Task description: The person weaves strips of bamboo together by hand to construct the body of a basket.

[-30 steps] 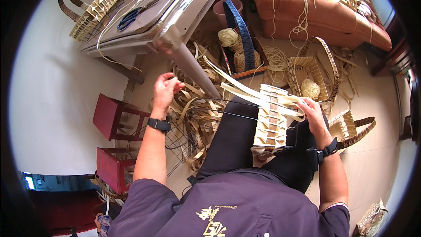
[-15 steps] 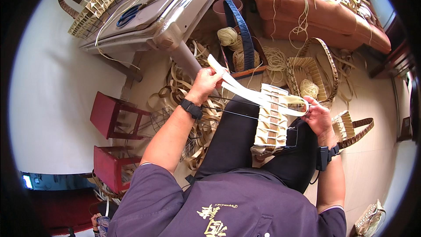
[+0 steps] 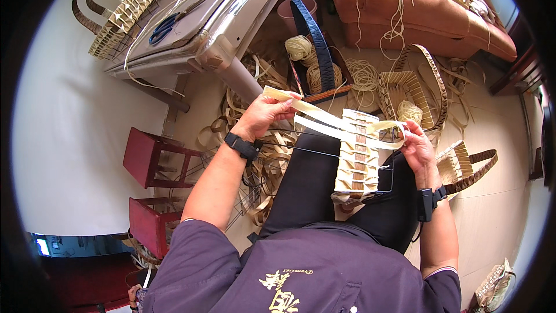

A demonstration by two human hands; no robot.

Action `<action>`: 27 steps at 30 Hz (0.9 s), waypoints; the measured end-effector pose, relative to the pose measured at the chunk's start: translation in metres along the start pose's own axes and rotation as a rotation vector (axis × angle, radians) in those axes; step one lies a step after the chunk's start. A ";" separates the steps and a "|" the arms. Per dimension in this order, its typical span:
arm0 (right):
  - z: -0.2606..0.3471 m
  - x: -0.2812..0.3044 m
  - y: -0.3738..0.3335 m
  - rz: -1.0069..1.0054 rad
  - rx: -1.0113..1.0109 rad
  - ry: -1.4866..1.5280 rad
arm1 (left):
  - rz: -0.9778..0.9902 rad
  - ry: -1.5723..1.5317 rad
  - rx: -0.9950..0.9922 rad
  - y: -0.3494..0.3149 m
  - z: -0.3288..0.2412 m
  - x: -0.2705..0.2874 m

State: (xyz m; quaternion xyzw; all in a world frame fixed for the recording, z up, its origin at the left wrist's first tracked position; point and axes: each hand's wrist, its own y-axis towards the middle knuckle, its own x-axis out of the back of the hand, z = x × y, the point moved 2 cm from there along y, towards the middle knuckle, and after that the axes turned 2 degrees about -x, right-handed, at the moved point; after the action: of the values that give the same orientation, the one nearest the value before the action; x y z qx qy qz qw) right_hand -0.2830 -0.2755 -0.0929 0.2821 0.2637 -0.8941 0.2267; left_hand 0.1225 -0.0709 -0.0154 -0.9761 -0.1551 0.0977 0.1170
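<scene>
A half-woven wire basket frame lies across my lap, its cream-and-brown woven panel (image 3: pixel 358 159) over my thighs and bare dark wires (image 3: pixel 307 150) reaching left. A flat cream strip (image 3: pixel 324 117) runs from the panel's upper part up to my left hand (image 3: pixel 262 117), pinched between thumb and fingers. On the panel's other side the strip bends into a loop (image 3: pixel 394 142), held in the fingers of my right hand (image 3: pixel 418 148). A second strip end (image 3: pixel 310 126) lies just below the first, its tip free near my left fingers.
Loose strips (image 3: pixel 272 168) heap on the floor at left, beside red stools (image 3: pixel 152 159). Ahead stand a box with a blue handle (image 3: pixel 318 46) and a woven basket (image 3: pixel 431 90). Scissors (image 3: pixel 168 26) lie on the table (image 3: pixel 231 6). More strips cover the orange sofa (image 3: pixel 399 17).
My left hand has drawn the strip a little to the left and down. The loop at my right hand looks slightly smaller. The view has shifted slightly.
</scene>
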 end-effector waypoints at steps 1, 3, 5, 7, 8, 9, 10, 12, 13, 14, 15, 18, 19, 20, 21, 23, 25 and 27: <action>0.002 -0.012 -0.004 0.003 -0.003 0.000 | 0.027 0.023 -0.017 -0.002 -0.002 0.001; 0.009 -0.030 -0.011 -0.018 0.004 -0.060 | 0.027 0.020 -0.028 -0.004 -0.003 0.001; 0.003 -0.015 -0.004 -0.010 0.064 -0.234 | 0.034 0.016 -0.041 -0.004 -0.003 0.001; -0.001 -0.016 -0.003 -0.022 0.158 -0.442 | 0.024 0.007 -0.076 -0.007 -0.001 0.004; -0.004 -0.015 -0.001 -0.021 0.158 -0.442 | 0.023 0.007 -0.077 -0.009 0.000 0.007; -0.009 -0.015 0.000 -0.001 0.171 -0.507 | -0.003 -0.027 -0.074 -0.012 0.002 0.008; -0.012 -0.014 0.001 0.019 0.184 -0.572 | -0.030 -0.061 -0.072 -0.014 0.002 0.010; -0.016 -0.018 -0.001 -0.007 0.170 -0.607 | -0.065 -0.070 -0.057 -0.017 0.008 0.021; -0.016 -0.025 -0.003 0.022 0.193 -0.613 | -0.102 -0.079 -0.043 -0.019 0.012 0.028; -0.017 -0.030 -0.003 0.051 0.217 -0.618 | -0.106 -0.078 -0.042 -0.022 0.016 0.034; -0.020 -0.030 -0.004 0.071 0.212 -0.617 | -0.125 -0.121 -0.025 -0.024 0.019 0.036; -0.024 -0.029 -0.003 0.013 0.286 -0.686 | -0.169 -0.227 -0.010 -0.026 0.024 0.051; -0.025 -0.025 0.000 0.062 0.335 -0.718 | -0.213 -0.294 -0.014 -0.027 0.023 0.060; -0.027 -0.018 -0.001 0.059 0.335 -0.718 | -0.258 -0.360 -0.017 -0.028 0.023 0.069; -0.027 -0.021 -0.005 0.078 0.303 -0.728 | -0.275 -0.392 -0.049 -0.032 0.023 0.079; -0.030 -0.016 -0.004 0.110 0.307 -0.787 | -0.345 -0.473 -0.074 -0.035 0.022 0.097; -0.028 -0.023 -0.009 0.094 0.394 -0.946 | -0.398 -0.507 -0.102 -0.044 0.021 0.114; -0.030 -0.024 -0.009 0.071 0.464 -1.073 | -0.433 -0.526 -0.133 -0.050 0.020 0.138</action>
State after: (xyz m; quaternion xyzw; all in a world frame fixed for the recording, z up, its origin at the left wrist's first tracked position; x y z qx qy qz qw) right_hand -0.2586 -0.2445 -0.0957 -0.1592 -0.1003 -0.9382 0.2906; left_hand 0.2321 0.0243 -0.0431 -0.8674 -0.3895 0.3084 0.0274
